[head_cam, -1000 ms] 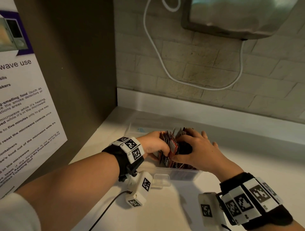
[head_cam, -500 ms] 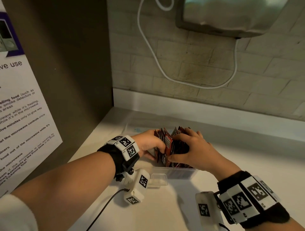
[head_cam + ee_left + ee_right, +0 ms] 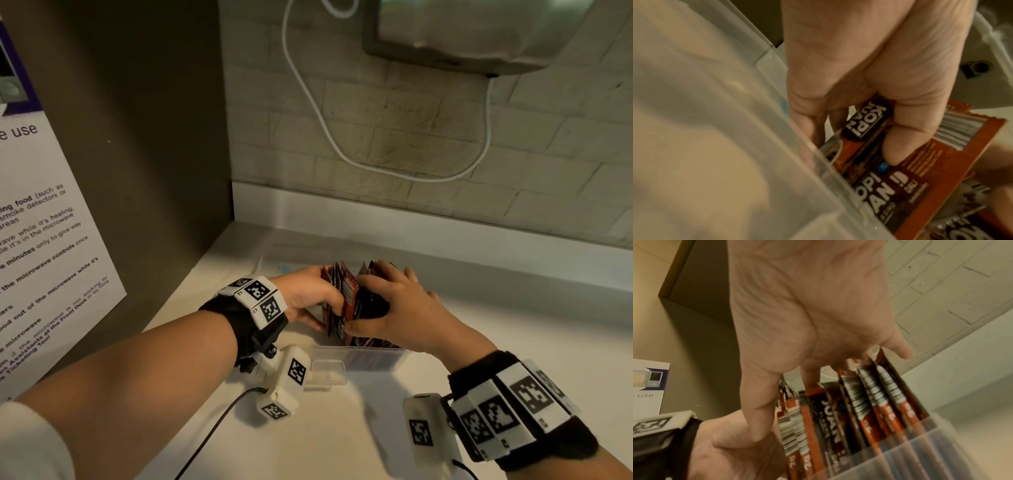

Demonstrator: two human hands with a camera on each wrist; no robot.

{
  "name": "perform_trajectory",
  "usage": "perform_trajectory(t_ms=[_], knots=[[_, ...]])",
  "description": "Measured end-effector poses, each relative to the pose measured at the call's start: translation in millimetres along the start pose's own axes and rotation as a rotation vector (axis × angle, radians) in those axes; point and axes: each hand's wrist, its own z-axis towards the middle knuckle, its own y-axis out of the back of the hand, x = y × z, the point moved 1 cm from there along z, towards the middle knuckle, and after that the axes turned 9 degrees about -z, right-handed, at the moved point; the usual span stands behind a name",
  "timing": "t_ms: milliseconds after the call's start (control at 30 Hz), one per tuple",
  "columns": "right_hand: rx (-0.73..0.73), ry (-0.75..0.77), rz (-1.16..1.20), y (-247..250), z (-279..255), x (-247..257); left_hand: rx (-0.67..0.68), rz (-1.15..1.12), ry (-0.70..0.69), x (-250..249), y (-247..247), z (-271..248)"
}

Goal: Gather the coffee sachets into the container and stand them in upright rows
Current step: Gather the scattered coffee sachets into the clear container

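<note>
Several red-and-black coffee sachets (image 3: 349, 294) stand on end in a clear plastic container (image 3: 376, 358) on the white counter. My left hand (image 3: 308, 298) grips a bunch of sachets (image 3: 865, 129) at the container's left end, thumb and fingers curled round them. My right hand (image 3: 390, 305) lies over the tops of the sachets (image 3: 869, 395) to the right, fingers spread and reaching down among them, thumb against my left hand. In the right wrist view the sachets lean in a loose row inside the container (image 3: 920, 451). The container's wall (image 3: 777, 146) fills the left wrist view.
A dark side panel (image 3: 137, 154) with a microwave notice (image 3: 44, 246) closes the left. The brick wall (image 3: 411, 137) with a white cable (image 3: 318, 113) is behind, with an appliance (image 3: 479, 31) mounted above it. A transparent lid (image 3: 287, 260) lies behind the container.
Both hands stay at the sachets in the container. The left hand has pressed its bunch a little closer to the right hand; the head view has shifted slightly.
</note>
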Motion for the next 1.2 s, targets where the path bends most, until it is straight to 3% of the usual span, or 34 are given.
perform_trajectory(t_ms=[200, 833, 1200], knots=[[0.048, -0.056, -0.031, 1, -1, 0, 0.005, 0.023, 0.042, 3, 5, -3], [0.032, -0.032, 0.122, -3, 3, -13, -0.041, 0.049, 0.120, 5, 1, 2], [0.020, -0.013, 0.068, 2, 1, 0, -0.056, 0.022, 0.159, 7, 15, 0]])
